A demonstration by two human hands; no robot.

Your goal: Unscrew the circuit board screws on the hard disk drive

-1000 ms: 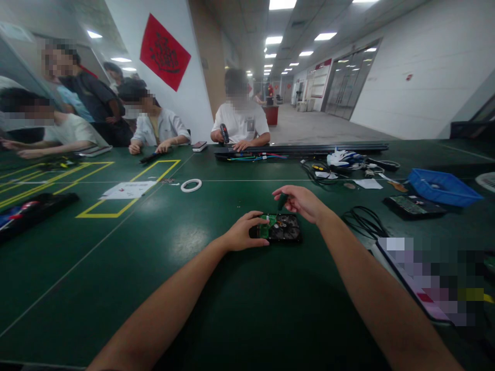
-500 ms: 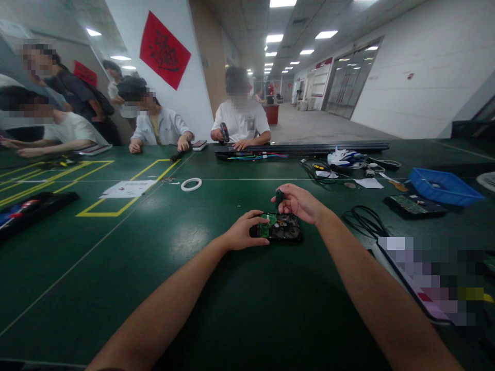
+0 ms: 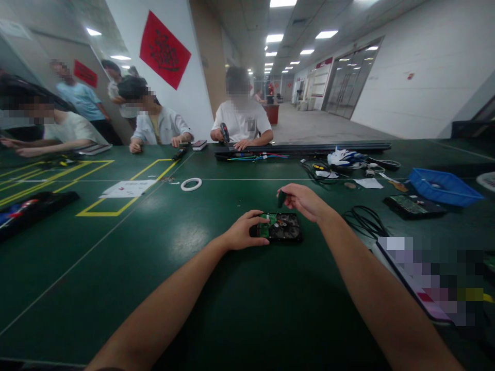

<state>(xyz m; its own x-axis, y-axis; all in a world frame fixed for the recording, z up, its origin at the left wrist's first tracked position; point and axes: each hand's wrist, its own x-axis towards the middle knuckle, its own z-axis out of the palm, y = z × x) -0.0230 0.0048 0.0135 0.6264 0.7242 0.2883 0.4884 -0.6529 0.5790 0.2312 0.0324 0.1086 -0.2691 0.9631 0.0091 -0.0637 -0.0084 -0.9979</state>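
A hard drive [image 3: 288, 228] lies flat on the green table, its green circuit board facing up at the left end. My left hand [image 3: 247, 230] is closed round that left end, thumb along the near edge and fingers along the far edge. Above the drive's far edge, my right hand [image 3: 303, 200] pinches the dark handle of a small screwdriver [image 3: 282, 199]. The handle points downward, and its tip is too small to make out.
To the right lie a coiled black cable [image 3: 365, 219], another drive-like unit [image 3: 414, 206] and a blue tray [image 3: 444, 186]. A white tape ring [image 3: 191, 184] and a paper sheet [image 3: 127, 188] lie left. Across the table, a person [image 3: 242, 123] holds a power tool over long dark rails [image 3: 309, 148].
My right hand has tilted and shifted slightly, so the screwdriver handle shows longer and a little farther right. My left hand and the drive stay put. People at the far left have moved.
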